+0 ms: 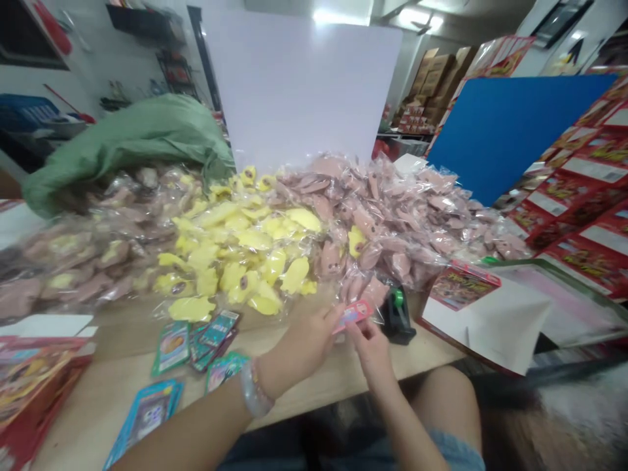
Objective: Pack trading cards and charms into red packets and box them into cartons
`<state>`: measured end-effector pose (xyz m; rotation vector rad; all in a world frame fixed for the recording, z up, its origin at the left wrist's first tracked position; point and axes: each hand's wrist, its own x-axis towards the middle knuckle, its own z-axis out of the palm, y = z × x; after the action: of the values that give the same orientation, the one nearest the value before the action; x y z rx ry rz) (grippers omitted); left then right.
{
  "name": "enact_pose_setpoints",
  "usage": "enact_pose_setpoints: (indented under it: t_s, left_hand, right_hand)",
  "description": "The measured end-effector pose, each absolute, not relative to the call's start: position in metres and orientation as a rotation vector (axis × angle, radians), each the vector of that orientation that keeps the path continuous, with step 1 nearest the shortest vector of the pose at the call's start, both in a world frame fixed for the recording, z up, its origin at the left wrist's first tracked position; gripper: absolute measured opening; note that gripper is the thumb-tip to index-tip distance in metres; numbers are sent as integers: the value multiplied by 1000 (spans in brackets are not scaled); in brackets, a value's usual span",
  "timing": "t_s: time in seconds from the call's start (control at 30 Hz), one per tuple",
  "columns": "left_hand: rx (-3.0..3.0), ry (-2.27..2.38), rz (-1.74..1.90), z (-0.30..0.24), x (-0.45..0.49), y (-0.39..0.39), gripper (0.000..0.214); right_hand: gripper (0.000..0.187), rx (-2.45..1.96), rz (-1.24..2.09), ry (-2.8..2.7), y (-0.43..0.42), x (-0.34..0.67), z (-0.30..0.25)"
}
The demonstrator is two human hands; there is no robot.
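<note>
Your left hand (314, 332) and right hand (371, 350) pinch an oblong pink card (354, 314); beyond them lie lumpy, plastic-wrapped yellow pieces (252, 239)

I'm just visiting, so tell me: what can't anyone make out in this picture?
All in the head view:
- Print on the pink card: blurred and too small, partly covered by fingers.
- Lower part of the blue-edged cards: behind the left forearm.
- Rest of the red box at far left: cut off by the picture's edge.
- Number of yellow pieces: they overlap in a heap.
</note>
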<state>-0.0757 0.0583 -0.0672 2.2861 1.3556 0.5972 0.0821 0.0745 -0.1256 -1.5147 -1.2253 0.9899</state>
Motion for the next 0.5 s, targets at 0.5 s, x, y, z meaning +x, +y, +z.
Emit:
enact_pose_setpoints:
  t_s: [0.5]
  left_hand:
    - [1795, 2222, 293, -132, -253, -113, 50]
  right_hand:
    - [36, -1216, 207, -2438, 50, 10, -164]
